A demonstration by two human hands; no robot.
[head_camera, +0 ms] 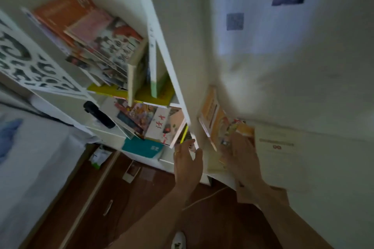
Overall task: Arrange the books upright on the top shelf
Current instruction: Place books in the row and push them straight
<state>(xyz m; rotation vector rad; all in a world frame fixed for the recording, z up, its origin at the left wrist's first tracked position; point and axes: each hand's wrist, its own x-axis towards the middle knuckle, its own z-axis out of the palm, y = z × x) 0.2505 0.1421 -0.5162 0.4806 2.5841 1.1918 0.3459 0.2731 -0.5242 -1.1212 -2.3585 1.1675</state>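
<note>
Reaching up: left hand (187, 164) released, fingers straight, nearing leaning books (162, 125) at 12 o'clock. Right hand (240, 157) grasping orange books (214, 119). Top shelf (141, 95) stack (97, 36) slumping, little standing upright; most arranging remaining.

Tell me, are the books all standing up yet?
Not yet. A few books stand nearly upright at the shelf's right end, but the pile beside them leans over. The right hand holds an orange book against the wall, off the shelf; the left hand reaches toward the white bookcase. Most straightening remains.
</note>
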